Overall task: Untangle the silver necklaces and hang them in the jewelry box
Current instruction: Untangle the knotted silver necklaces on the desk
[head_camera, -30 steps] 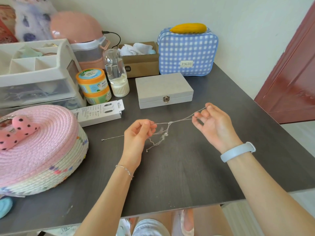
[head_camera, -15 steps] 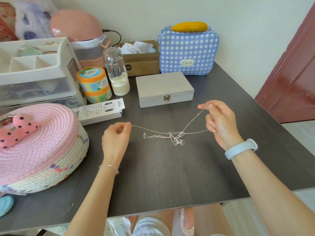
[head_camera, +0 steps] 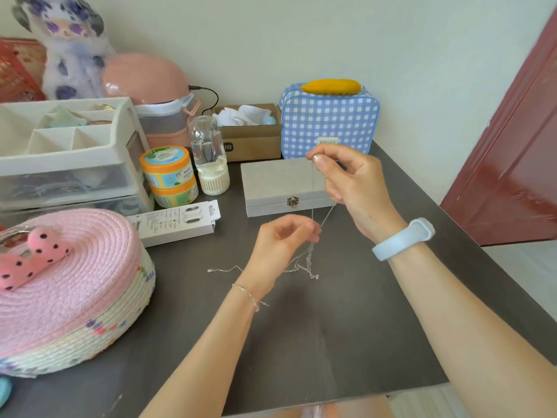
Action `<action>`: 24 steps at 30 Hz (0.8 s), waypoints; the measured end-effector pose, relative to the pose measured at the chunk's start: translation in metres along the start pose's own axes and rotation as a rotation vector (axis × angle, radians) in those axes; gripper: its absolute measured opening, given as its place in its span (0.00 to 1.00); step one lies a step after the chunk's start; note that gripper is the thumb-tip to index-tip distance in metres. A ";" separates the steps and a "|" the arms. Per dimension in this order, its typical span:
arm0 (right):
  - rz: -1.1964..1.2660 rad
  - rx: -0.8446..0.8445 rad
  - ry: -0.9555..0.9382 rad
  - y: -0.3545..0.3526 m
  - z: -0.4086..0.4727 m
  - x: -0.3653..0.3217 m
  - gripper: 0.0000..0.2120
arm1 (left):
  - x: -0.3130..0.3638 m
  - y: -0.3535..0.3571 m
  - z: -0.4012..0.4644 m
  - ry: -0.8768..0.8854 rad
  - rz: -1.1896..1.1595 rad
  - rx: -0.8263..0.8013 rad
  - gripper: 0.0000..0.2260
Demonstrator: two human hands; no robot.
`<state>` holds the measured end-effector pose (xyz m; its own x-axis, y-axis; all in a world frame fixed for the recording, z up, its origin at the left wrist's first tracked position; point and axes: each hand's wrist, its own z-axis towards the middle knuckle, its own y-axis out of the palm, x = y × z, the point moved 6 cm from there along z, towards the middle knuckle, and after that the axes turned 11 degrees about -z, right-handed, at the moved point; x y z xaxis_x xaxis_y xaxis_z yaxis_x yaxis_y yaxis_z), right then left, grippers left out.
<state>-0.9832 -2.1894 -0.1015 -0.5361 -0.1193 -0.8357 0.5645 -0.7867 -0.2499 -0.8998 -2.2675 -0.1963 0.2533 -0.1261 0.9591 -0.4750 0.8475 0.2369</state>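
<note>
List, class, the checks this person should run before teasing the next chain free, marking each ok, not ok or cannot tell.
1. Right hand pinches a chain strand, raised: ok.
2. Left hand pinches a strand near the knot: ok.
3. Silver necklaces untangled: not ok, a knot still hangs between the hands.
4. Loose end on the table snag-free: cannot tell.
5. Jewelry box open for hanging: not ok, lid shut and clasped.
6. Which chain each hand holds: cannot tell.
</note>
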 end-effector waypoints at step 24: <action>0.048 -0.111 0.106 -0.003 -0.002 0.006 0.12 | 0.017 -0.020 0.013 -0.068 -0.380 0.004 0.10</action>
<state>-0.9870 -2.1864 -0.1063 -0.4413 -0.0861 -0.8932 0.6570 -0.7090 -0.2562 -0.8966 -2.2936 -0.1828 0.3551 -0.4651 0.8109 -0.3613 0.7317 0.5779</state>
